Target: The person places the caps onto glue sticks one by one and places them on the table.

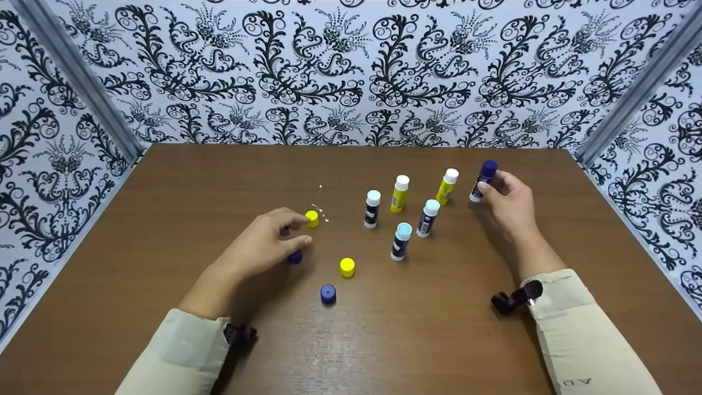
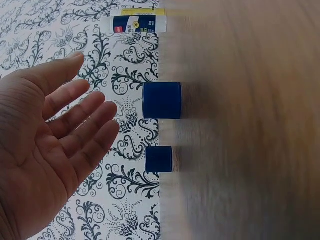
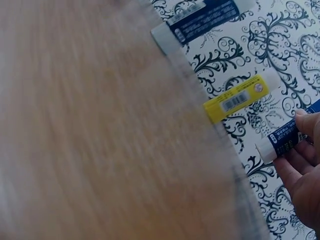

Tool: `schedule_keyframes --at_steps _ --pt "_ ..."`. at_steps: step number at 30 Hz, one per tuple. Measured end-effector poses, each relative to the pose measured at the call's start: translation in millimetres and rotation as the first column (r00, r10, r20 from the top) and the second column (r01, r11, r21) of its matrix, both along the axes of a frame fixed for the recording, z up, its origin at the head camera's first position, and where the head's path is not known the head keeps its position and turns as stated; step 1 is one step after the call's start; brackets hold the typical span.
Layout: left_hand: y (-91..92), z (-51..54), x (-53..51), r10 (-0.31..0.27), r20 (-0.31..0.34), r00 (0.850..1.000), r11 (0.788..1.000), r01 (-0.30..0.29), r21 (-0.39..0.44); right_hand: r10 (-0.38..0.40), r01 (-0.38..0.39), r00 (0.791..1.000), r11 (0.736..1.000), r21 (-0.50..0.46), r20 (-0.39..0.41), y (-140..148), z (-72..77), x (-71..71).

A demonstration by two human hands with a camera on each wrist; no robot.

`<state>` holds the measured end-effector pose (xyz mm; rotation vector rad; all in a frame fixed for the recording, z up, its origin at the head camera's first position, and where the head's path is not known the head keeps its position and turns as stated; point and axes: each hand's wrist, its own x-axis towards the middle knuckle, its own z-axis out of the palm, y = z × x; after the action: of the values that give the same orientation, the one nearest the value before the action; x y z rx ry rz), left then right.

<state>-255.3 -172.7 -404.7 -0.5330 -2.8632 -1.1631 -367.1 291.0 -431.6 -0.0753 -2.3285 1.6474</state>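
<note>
Left hand [image 1: 263,244] overlaps blue cap [image 1: 295,258] (head view only).

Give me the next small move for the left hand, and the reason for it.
Probably the left hand should pinch the short, round, dark blue plastic cap just below its thumb in the head view: that hand holds nothing, and three slim dark blue and white glue sticks stand capless, while the right hand holds a matching capped glue stick.

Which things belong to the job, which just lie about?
Likely job:
capped blue glue stick, in the right hand
three uncapped blue glue sticks
two uncapped yellow glue sticks
two blue caps
two yellow caps

Likely stray:
pale crumbs
</note>
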Motion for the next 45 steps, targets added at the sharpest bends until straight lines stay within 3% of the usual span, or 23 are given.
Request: schedule_keyframes --at_steps 6,14,21,27,32,45 --pt "-2.0 -1.9 -0.6 -0.038 0.03 0.999 0.999 0.039 -0.01 -0.004 0.003 0.999 0.999 0.043 0.036 3.7 -4.8 -3.1" --pt "-3.4 -3.4 -0.4 -0.08 0.076 0.994 0.996 0.083 -0.03 0.003 -0.003 0.997 1.0 0.0 0.082 3.2 -2.8 -2.4" --pt "-3.9 -3.8 -0.5 -0.108 0.119 0.987 0.989 0.118 -0.085 0.0 0.0 0.998 1.0 -0.001 0.066 8.4 -10.7 -8.7" --pt "-4.5 -5.8 -1.2 -0.123 0.104 0.987 0.984 0.135 -0.118 0.01 -0.008 0.999 0.999 -0.036 0.048 9.9 -13.6 -8.8" --pt "-6.3 -6.7 -0.6 -0.108 0.12 0.987 0.984 0.124 -0.13 0.02 -0.014 0.998 0.996 -0.091 0.058 8.9 -14.1 -8.0" --pt "-11.0 -11.3 1.2 -0.059 0.208 0.976 0.984 0.093 -0.154 0.037 -0.025 0.994 0.993 -0.115 0.1 8.8 -16.6 -10.4"
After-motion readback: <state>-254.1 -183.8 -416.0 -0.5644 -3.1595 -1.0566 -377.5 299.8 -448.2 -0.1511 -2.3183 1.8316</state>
